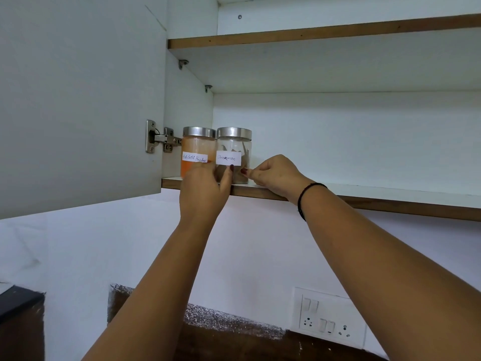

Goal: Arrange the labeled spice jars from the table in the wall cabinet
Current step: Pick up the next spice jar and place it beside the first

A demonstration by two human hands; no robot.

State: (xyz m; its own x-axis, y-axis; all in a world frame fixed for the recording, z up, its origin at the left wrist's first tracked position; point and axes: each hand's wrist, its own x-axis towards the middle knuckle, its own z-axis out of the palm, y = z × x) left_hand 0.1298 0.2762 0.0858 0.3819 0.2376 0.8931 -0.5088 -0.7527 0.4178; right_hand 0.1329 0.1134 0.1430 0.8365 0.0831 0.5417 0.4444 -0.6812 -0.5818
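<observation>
An open wall cabinet (pixel 338 131) with a white interior fills the upper view, its door (pixel 78 100) swung out to the left on a steel hinge (pixel 158 139). Below it are a pale wall and a switch-and-socket plate (pixel 328 316).

Two steel-lidded glass jars stand upright on the lower shelf (pixel 390 201), touching side by side near its front edge at the hinge end. The red chilli powder jar (pixel 197 145) is directly above the left hand (pixel 201 188), and the cinnamon jar (pixel 234 147) sits between the two hands. Both labels face outward.

The left hand is raised in front of the jars' bases with its back to the camera. Its thumb lies up against the lower left front of the cinnamon jar; the fingers are hidden, so I cannot tell what they hold or how they lie. The right hand (pixel 276 175), with a black thread (pixel 305 196) on its wrist, rests at the shelf edge with fingers curled in. One red-nailed tip touches the jar's lower right side without enclosing it.

This looks like a final adjustment of the cinnamon jar. It lies just left of the right hand and up and right of the left thumb, with its long axis vertical. Since the hands bracket its base, either could nudge or turn it; the right has the free side. The shelf to the right of that hand offers room for further jars.
</observation>
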